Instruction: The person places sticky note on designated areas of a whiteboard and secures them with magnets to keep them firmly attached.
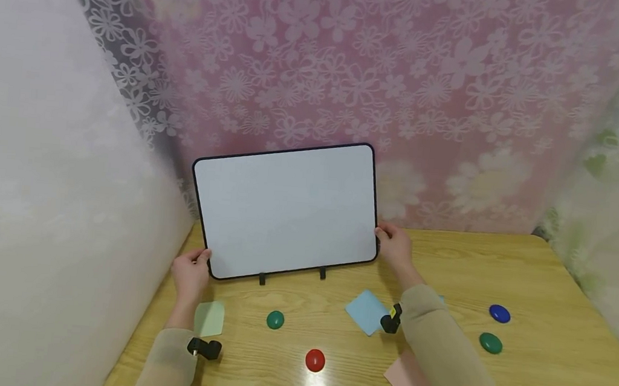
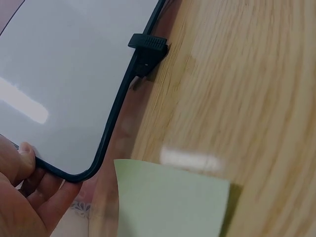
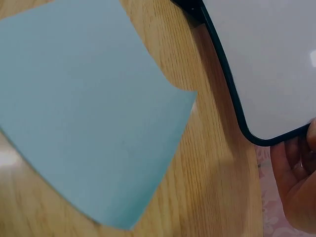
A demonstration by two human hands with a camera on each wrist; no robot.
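A blank whiteboard with a black frame stands tilted near the back of the table, its right side higher in the head view. My left hand grips its left edge close to the lower corner, thumb on the white face and fingers behind, as the left wrist view shows. My right hand holds the right edge a little above the other lower corner. Two black feet stick out under the bottom edge; one foot appears large in the left wrist view.
On the wooden table lie a pale green paper, a blue paper and a pink paper. Red, green and blue round pieces are scattered about. A floral curtain hangs behind; a white wall borders the left.
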